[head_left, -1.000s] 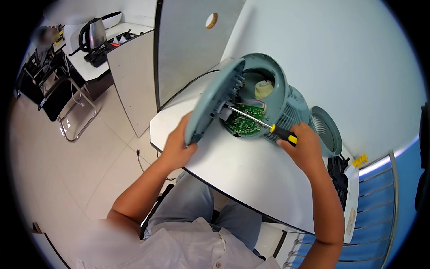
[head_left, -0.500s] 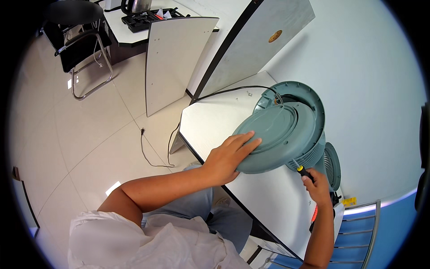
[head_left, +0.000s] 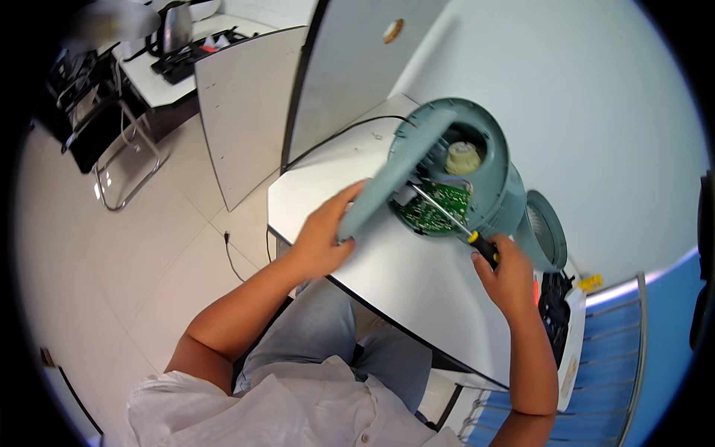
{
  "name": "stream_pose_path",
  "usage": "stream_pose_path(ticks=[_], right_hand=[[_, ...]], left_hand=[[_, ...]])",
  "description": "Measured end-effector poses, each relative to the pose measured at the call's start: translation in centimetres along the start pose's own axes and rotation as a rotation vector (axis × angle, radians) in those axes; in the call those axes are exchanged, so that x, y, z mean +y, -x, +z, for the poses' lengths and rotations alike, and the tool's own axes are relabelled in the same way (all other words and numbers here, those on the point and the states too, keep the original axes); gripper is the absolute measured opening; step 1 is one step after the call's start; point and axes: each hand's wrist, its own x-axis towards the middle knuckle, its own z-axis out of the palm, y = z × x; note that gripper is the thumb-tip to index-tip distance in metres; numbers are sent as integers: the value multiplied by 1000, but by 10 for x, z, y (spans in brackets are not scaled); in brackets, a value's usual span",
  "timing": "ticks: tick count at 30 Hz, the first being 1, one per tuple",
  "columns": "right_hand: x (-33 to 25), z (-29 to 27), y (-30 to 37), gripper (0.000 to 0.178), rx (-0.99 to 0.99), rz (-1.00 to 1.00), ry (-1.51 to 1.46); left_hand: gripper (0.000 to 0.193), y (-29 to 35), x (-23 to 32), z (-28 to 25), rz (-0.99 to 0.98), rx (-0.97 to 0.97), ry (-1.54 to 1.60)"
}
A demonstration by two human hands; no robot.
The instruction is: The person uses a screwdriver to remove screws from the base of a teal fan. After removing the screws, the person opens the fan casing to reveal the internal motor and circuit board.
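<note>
My left hand (head_left: 325, 232) grips the lower left edge of a round grey-green base cover (head_left: 402, 165), which is tilted up and away from an appliance housing (head_left: 494, 156) of the same colour. Inside the housing a green circuit board (head_left: 444, 205) and a pale cream round part (head_left: 462, 158) are exposed. My right hand (head_left: 509, 274) is closed round the black and yellow handle of a screwdriver (head_left: 482, 244). Its metal shaft points up and left across the circuit board, the tip close to the cover's inner side. Whether the tip touches anything I cannot tell.
The housing lies on a white table (head_left: 417, 298) against the wall. A black cable (head_left: 346, 134) runs left from it. Farther right lies a round grille piece (head_left: 546, 229) beside a black case (head_left: 555, 313). Grey partition boards (head_left: 249, 112) stand behind; a chair (head_left: 119, 149) is far left.
My left hand has lifted the cover from lying over the housing to steeply tilted, exposing the circuit board. The screwdriver has moved from the housing's edge to over the board. The view has shifted.
</note>
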Motion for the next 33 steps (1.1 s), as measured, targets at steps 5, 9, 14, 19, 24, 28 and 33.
stream_pose_path(ticks=[5,9,14,19,24,28,33], right_hand=[[15,-4,5,23,-14,-144,-102],[14,-2,11,29,-20,-68,-100],[15,5,16,29,-34,49,-240],[26,25,19,28,14,3,-277],[31,34,18,27,61,-65,-277],[33,37,18,27,74,-83,-290],[37,41,17,28,143,-148,-238]], left_hand=[[75,-6,0,1,-81,38,14],[74,-6,-4,3,-146,61,79],[74,-5,-15,-1,-228,79,92],[57,-6,-10,4,-245,126,148],[64,-4,-19,2,-251,106,140],[60,-2,-21,2,-238,121,128],[57,-2,-13,3,-249,102,100]])
